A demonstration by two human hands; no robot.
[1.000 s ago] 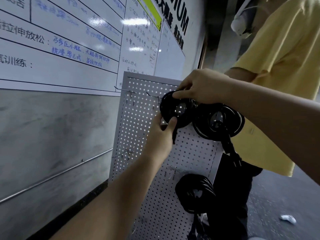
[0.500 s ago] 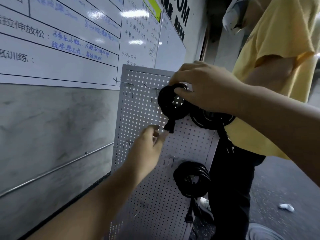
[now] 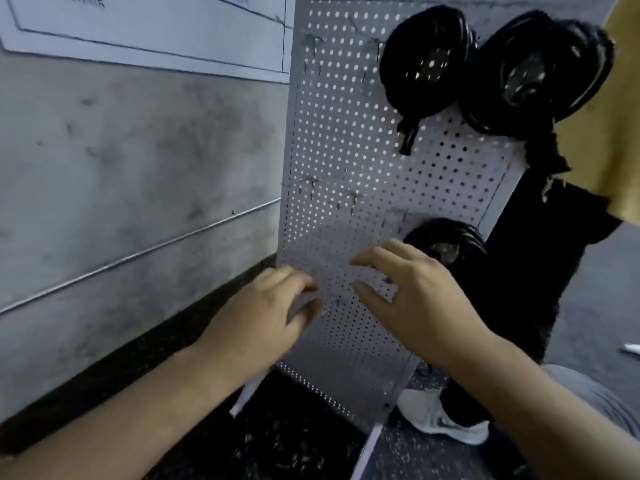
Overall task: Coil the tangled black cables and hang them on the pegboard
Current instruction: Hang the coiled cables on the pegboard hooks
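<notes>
Nearest: left hand (image 3: 263,317), holding nothing, fingers loosely curled, at the lower left edge of the pegboard (image 3: 346,150). Touching the panel or just off it, too blurred to tell.
Just beside it, to the right: right hand (image 3: 415,299), also holding nothing, fingers spread and slightly bent, over the lower middle of the board.
Up and right of the right fingertips, near the right edge: lower coil (image 3: 450,237), hung on the board, partly hidden behind that hand. Right hand clearly nearer to it, left hand well apart.
Higher, along the left edge: empty hooks (image 3: 311,183), above the left hand.
Farthest, at the top right corner: upper-left coil (image 3: 426,60) and upper-right coil (image 3: 540,71), side by side, flat against the board. Plug tail (image 3: 407,140) of the former hanging straight down.
No loose cable in view. Hanging probably near done. Any further coil likely off-frame, with free hooks on the left hand's side.
</notes>
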